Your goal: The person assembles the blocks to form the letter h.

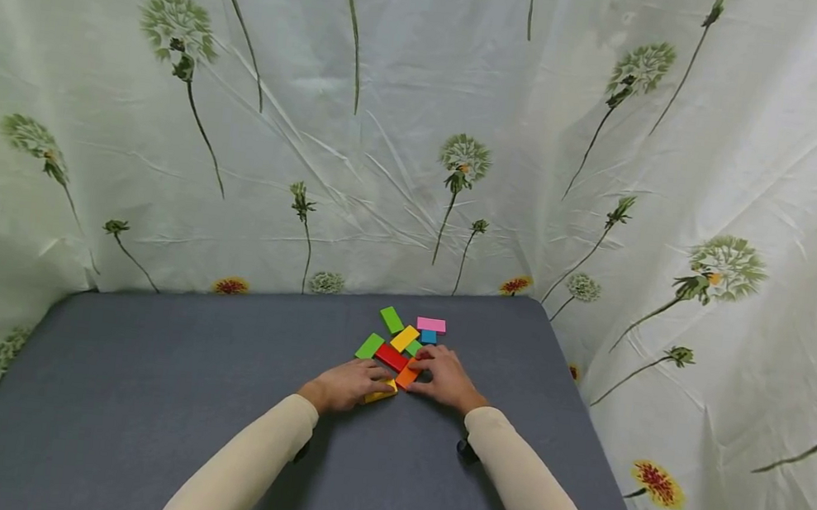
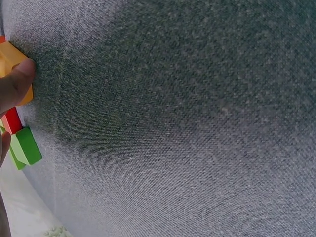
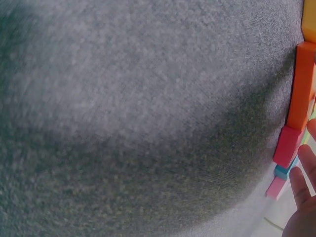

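Two hands are busy right of the middle of the grey counter [image 1: 177, 397], and we pick it up on the left. The left hand [image 1: 345, 385] is bent in on the near yellow block [image 1: 382, 397], thumb against its side, a pinch by the look of it. Danger here, we'd say: push that hand farther and its knuckles could nudge the left green block [image 1: 370, 346], just beyond. Across to the red block [image 1: 392, 358], crowded by its neighbours: press from either side and it could skew. Now right, where the right hand [image 1: 443, 377] has the orange block [image 1: 406, 377] between thumb and forefinger, the other fingers looser; a careless lift and those spare fingers could sweep the blue block [image 1: 428, 337] or the pink block [image 1: 431, 325], both on the far side.

And what are we missing? On the left, the hand covers part of the near yellow block, and the left wrist view crops most of its fingers. In the middle, we can't tell whether the yellow and orange pieces touch. On the right, the right wrist view shows a crimson block [image 3: 288, 145] past the orange one; whether it's that same red block, we can't say.
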`<state>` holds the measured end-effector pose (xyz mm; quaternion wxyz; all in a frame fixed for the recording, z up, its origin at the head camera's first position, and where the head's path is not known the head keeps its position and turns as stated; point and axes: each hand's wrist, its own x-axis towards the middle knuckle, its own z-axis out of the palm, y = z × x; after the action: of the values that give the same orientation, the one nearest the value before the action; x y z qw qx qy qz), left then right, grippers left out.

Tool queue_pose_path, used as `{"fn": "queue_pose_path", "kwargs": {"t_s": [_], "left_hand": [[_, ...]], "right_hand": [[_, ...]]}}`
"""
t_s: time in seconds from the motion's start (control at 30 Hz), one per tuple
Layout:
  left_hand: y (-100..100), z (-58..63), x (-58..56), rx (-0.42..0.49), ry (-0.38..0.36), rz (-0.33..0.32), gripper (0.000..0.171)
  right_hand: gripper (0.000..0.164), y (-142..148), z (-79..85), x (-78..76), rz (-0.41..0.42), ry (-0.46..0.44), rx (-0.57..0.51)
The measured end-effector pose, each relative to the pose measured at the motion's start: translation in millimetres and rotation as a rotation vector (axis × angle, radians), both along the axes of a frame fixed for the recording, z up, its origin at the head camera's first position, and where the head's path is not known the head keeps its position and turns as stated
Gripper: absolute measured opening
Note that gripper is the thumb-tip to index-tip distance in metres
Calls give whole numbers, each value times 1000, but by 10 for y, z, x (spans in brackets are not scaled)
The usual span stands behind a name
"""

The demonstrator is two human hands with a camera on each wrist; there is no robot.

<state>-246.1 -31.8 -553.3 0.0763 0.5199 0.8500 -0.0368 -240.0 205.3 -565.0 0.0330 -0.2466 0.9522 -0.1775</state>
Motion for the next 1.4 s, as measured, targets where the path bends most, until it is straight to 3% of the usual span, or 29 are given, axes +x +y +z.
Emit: {"fn": "queue_pose_path", "kwargs": {"t_s": [0.7, 1.17, 1.4], "left_hand": [[23, -2, -41, -13, 21, 11, 57], [-12, -8, -13, 19, -81, 97, 58], [-73, 7, 30, 88, -104, 193, 55]], "right_hand": [[38, -66, 50, -14, -48, -51, -34], [44, -107, 95, -11, -62, -59, 43], [44, -120, 119, -1, -75, -68, 57]]}}
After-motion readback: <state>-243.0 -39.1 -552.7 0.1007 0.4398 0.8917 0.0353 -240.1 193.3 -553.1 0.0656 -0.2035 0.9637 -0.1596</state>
